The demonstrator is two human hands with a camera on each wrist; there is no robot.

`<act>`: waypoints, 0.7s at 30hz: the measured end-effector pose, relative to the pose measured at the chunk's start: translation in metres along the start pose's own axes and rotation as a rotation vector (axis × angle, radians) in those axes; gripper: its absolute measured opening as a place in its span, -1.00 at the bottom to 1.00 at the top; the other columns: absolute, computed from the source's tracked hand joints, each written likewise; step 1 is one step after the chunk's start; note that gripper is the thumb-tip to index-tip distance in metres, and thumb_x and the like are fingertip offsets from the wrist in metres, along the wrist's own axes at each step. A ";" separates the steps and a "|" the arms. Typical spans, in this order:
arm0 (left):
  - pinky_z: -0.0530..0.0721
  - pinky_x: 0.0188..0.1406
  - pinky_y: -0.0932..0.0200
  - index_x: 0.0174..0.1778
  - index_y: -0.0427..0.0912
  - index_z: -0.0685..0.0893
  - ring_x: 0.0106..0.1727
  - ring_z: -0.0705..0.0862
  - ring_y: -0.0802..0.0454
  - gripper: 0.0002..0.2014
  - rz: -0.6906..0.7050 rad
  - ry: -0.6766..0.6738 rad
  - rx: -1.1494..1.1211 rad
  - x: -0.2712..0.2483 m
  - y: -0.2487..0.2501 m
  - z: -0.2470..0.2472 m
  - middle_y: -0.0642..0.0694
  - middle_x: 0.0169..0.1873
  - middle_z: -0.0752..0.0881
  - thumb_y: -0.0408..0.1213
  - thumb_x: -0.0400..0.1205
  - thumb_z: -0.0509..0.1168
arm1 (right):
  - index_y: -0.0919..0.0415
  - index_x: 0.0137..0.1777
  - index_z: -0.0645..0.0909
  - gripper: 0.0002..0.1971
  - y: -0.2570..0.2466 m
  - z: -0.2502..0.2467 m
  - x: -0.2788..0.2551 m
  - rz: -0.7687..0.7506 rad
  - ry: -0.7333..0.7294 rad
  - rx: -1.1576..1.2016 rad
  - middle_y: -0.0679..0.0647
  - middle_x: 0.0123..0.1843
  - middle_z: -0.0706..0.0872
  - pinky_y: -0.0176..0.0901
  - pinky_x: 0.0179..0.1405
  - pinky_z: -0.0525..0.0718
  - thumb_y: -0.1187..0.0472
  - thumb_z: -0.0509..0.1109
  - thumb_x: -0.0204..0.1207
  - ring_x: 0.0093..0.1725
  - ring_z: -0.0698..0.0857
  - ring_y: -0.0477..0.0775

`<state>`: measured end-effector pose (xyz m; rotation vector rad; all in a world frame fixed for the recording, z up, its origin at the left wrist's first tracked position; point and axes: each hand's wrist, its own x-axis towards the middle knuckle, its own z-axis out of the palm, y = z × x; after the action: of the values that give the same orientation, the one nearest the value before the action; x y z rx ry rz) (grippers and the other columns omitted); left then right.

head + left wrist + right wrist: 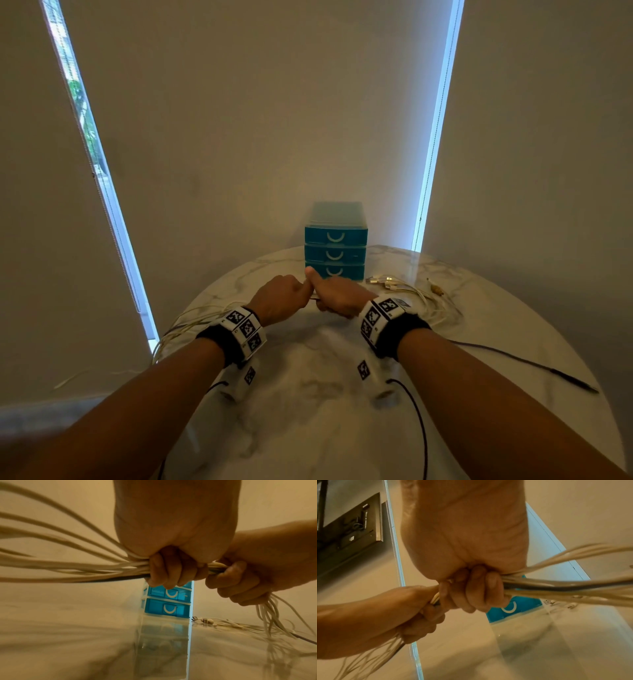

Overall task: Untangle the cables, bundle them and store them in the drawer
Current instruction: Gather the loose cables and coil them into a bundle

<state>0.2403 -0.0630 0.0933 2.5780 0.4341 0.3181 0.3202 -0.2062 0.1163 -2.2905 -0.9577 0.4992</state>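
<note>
I have both fists side by side in the middle of the surface point(308, 394), just in front of the blue drawer unit point(335, 246). My left hand point(279, 298) is curled tight around the cables point(68, 566), and my right hand point(337, 296) is wrapped around the same run of them right beside it, thumb sticking up. From the left wrist view I can see why: the strands, mostly white with one dark one among them, pass straight from one fist into the other, so the short stretch between is pulled into a single straight cord.

On the left the strands fan out loose and trail off the edge of the surface; on the right they drop from my fist and spread across the marble, with the plug ends point(387, 284) lying near the foot of the drawer unit. A separate dark cable point(524, 363) lies on the surface to my right.

I judge this close double grip is there to gather the strands in parallel before I coil them. All three drawers look closed, so storing is not yet begun.
</note>
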 end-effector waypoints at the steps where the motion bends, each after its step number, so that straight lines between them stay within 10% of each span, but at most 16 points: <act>1: 0.52 -0.22 0.09 -0.40 -0.10 0.63 -0.38 0.58 -0.02 -0.37 -0.001 -0.034 -0.033 -0.001 -0.001 -0.003 -0.04 -0.44 0.67 0.16 0.89 0.01 | 0.11 -0.02 0.65 -0.34 0.003 -0.001 0.004 -0.076 0.035 -0.114 0.02 -0.25 0.71 -0.07 -0.03 0.67 -0.27 -0.17 0.90 -0.26 0.63 0.01; 4: 0.49 -0.39 0.19 -0.33 -0.05 0.63 -0.46 0.46 0.07 -0.35 -0.086 -0.254 -0.120 -0.001 0.005 -0.017 0.03 -0.45 0.59 0.35 0.83 -0.01 | 0.19 0.29 0.60 -0.51 0.012 0.000 0.007 -0.191 0.167 -0.429 0.04 -0.19 0.66 0.00 0.02 0.65 -0.09 -0.09 0.93 -0.18 0.65 0.07; 7: 0.37 -0.46 0.19 -0.37 -0.02 0.48 -0.51 0.30 0.06 -0.35 -0.150 -0.418 -0.113 0.007 0.008 -0.035 0.03 -0.53 0.44 0.42 0.80 -0.02 | 0.17 -0.21 0.60 -0.41 0.017 -0.002 0.010 -0.212 0.390 -0.436 0.04 -0.35 0.61 -0.09 -0.31 0.50 -0.19 0.01 0.86 -0.30 0.64 0.10; 10: 0.29 -0.47 0.18 -0.40 0.01 0.44 -0.50 0.25 0.04 -0.35 -0.202 -0.434 -0.079 0.008 -0.008 -0.058 0.03 -0.52 0.39 0.46 0.78 -0.02 | 0.16 -0.30 0.58 -0.44 0.019 -0.022 0.006 -0.223 0.524 -0.570 0.04 -0.44 0.57 -0.09 -0.37 0.56 -0.15 0.07 0.83 -0.32 0.70 0.17; 16: 0.54 -0.17 0.11 -0.30 -0.06 0.66 -0.34 0.53 -0.01 -0.39 -0.111 -0.243 0.216 0.002 -0.033 -0.071 -0.07 -0.30 0.64 0.25 0.87 0.02 | 0.12 -0.35 0.45 -0.48 0.020 -0.035 0.003 -0.238 0.439 -0.728 0.06 -0.41 0.54 -0.04 -0.31 0.66 -0.09 0.07 0.84 -0.33 0.63 0.15; 21: 0.65 0.10 -0.01 -0.37 0.01 0.66 -0.09 0.70 -0.15 -0.44 -0.030 -0.186 0.444 -0.002 -0.035 -0.033 -0.13 -0.14 0.77 0.16 0.86 0.05 | 0.22 0.10 0.62 -0.67 0.043 -0.019 -0.002 -0.164 0.143 -0.820 0.09 -0.21 0.52 0.07 0.07 0.76 0.02 0.14 0.88 -0.09 0.69 0.22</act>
<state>0.2201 -0.0201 0.1032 2.9918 0.5212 -0.0382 0.3506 -0.2390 0.1029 -2.8506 -1.4463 -0.1785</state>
